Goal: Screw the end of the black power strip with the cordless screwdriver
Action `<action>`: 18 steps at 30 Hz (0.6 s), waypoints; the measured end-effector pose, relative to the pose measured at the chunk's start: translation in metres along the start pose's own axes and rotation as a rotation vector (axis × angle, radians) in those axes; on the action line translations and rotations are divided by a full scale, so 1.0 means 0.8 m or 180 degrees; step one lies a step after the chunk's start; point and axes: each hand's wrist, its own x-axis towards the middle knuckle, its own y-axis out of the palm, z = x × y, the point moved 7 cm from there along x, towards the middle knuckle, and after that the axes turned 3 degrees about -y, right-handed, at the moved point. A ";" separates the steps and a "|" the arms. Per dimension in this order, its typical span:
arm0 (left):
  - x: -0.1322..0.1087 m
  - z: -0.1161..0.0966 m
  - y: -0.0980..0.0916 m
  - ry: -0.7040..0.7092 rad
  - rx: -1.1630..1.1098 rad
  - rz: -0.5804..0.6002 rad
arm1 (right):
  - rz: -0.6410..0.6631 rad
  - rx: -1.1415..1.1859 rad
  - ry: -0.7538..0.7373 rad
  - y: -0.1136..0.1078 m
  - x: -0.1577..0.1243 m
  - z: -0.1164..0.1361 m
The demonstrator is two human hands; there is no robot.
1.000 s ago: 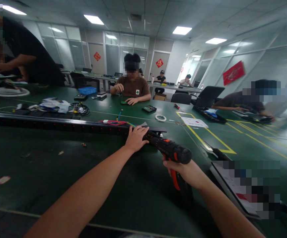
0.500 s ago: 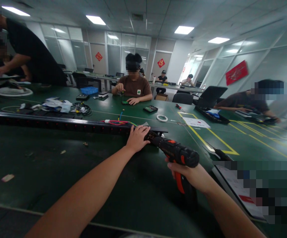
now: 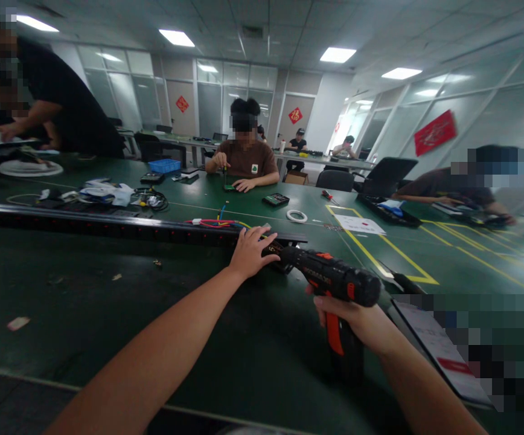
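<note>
A long black rail [image 3: 166,229] with a row of small red marks lies across the table from the left. My left hand [image 3: 250,251] rests over its right end, fingers stretched and spread, the thumb pointing toward the drill. In my right hand [image 3: 350,314] is a black and orange cordless drill [image 3: 334,275], gripped round its handle. The drill's nose points left at the rail's end, close to my left thumb. Whether its bit touches the rail I cannot make out. Red, yellow and blue wires [image 3: 217,222] come out behind the rail near my left hand.
Behind the rail lie bundled cables [image 3: 151,198], a blue basket [image 3: 165,165], a white ring-shaped coil [image 3: 296,215] and a screwdriver [image 3: 328,196]. A paper sheet [image 3: 360,224] lies within yellow tape. At right is a clipboard-like board [image 3: 438,350]. Co-workers sit opposite and at both sides.
The drill and my right hand have shifted right, away from my left hand. My left thumb stretches out more toward the drill. The rail stays in place.
</note>
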 end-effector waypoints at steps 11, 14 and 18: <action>0.002 0.008 -0.018 -0.0240 -0.0070 -0.0235 | 0.0155 0.0229 -0.0221 -0.005 -0.003 -0.002; 0.009 0.015 -0.024 -0.0338 -0.0025 -0.0073 | 0.0071 0.0198 -0.0250 -0.009 -0.005 0.002; 0.020 0.024 -0.038 -0.0313 -0.0275 0.0321 | 0.0016 0.0139 -0.0328 -0.011 -0.009 0.010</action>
